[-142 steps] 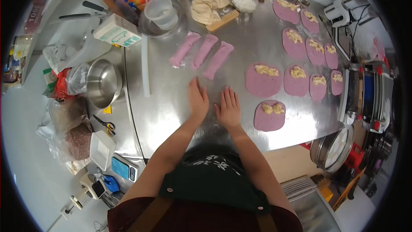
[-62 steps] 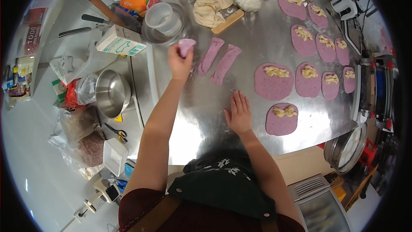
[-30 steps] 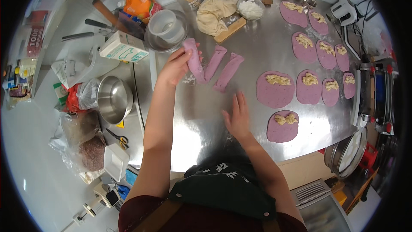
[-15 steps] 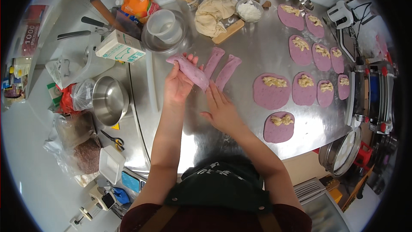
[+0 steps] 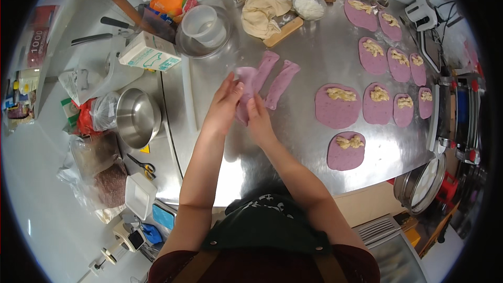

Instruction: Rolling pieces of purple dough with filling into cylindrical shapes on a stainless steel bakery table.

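A strip of dough (image 5: 248, 78) is held over the desk (image 5: 293, 152) between the left hand (image 5: 226, 104) and the right hand (image 5: 260, 120), both closed on its sides, seemingly so its soft length is kept from sagging. Two more strips (image 5: 282, 85) are laid just beyond; topped flat pieces (image 5: 337, 113) are spaced apart rightward, presumably against sticking.

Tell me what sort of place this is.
Probably a bakery or similar food-prep kitchen: flat pink dough pieces topped with pale filling lie on a metal worktop, and a steel bowl sits at the left of the view.
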{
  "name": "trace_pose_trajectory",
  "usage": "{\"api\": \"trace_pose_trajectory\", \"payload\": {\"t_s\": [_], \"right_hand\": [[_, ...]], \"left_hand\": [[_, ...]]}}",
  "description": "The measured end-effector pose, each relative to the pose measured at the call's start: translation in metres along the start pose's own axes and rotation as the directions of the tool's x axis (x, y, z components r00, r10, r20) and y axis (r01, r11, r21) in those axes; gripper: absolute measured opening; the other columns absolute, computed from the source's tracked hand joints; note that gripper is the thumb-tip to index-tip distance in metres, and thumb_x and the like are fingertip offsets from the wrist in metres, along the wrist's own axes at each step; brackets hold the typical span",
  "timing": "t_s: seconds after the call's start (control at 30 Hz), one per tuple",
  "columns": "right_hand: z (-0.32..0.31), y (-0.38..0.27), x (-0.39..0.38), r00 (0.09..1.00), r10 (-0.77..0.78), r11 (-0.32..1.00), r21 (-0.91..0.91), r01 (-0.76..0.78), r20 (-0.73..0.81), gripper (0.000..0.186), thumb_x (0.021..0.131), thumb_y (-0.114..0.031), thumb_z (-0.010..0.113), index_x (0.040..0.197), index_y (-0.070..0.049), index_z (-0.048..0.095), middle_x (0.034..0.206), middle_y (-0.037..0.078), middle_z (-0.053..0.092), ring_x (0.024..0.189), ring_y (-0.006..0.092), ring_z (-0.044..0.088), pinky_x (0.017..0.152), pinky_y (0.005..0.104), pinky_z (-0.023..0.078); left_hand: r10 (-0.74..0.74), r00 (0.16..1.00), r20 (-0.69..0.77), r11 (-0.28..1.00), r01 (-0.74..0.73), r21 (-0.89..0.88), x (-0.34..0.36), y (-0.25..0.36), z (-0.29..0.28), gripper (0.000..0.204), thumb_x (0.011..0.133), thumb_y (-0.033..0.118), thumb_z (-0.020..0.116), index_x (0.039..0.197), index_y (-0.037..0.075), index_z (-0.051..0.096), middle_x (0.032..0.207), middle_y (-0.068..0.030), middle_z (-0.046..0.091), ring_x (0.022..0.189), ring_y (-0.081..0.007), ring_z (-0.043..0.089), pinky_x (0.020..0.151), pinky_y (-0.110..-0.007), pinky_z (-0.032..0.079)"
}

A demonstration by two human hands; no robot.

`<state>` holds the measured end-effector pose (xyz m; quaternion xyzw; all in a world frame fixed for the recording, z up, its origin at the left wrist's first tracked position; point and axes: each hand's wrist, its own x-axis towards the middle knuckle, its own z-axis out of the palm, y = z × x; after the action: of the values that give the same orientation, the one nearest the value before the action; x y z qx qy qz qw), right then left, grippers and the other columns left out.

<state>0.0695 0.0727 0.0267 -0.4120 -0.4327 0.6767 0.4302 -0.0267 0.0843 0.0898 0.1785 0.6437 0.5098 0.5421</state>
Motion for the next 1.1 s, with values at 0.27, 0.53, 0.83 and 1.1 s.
{"api": "trace_pose_trajectory", "payload": {"t_s": [0.27,0.53,0.83,1.1], "right_hand": [[-0.022,-0.01,0.023,0.917,0.341,0.622,0.683,-0.383,0.204,0.054,0.098,-0.053,0.032,0.124,-0.007,0.043,0.109,0.013,0.057,0.095,0.0274,0.058,0.084,0.044,0.048],[-0.016,-0.034,0.023,0.956,0.192,0.503,0.814,-0.292,0.224,0.055,0.097,-0.052,0.038,0.128,-0.006,0.04,0.115,0.015,0.054,0.105,0.0307,0.054,0.094,0.0463,0.042],[-0.052,-0.026,0.002,0.99,0.11,0.741,0.656,-0.142,0.09,0.046,0.098,-0.039,0.042,0.13,-0.005,0.04,0.122,0.016,0.054,0.117,0.0302,0.05,0.101,0.0466,0.037],[-0.029,0.001,-0.002,0.923,0.381,0.734,0.59,-0.336,0.051,0.043,0.096,-0.03,0.054,0.128,-0.005,0.04,0.122,0.013,0.052,0.116,0.0273,0.05,0.099,0.0438,0.039]], "left_hand": [[0.222,0.973,-0.065,0.964,-0.21,0.162,-0.017,-0.025,-0.041,0.042,0.099,0.025,0.047,0.131,-0.002,0.047,0.121,-0.0144,0.059,0.114,-0.0217,0.053,0.097,-0.036,0.042],[0.289,0.921,-0.259,0.92,-0.342,-0.191,-0.044,-0.059,0.01,0.024,0.09,-0.001,0.059,0.114,-0.004,0.061,0.104,-0.008,0.066,0.094,-0.012,0.061,0.087,-0.025,0.048],[0.245,0.916,-0.316,0.926,-0.318,-0.202,-0.053,-0.088,0.012,0.016,0.092,0.004,0.057,0.105,-0.003,0.065,0.096,-0.0071,0.066,0.085,-0.0113,0.06,0.077,-0.026,0.05],[0.202,0.878,-0.434,0.955,-0.079,0.284,-0.043,-0.11,0.005,0.019,0.099,0.015,0.045,0.1,-0.001,0.056,0.076,-0.0101,0.061,0.069,-0.0141,0.057,0.061,-0.028,0.046]]}}
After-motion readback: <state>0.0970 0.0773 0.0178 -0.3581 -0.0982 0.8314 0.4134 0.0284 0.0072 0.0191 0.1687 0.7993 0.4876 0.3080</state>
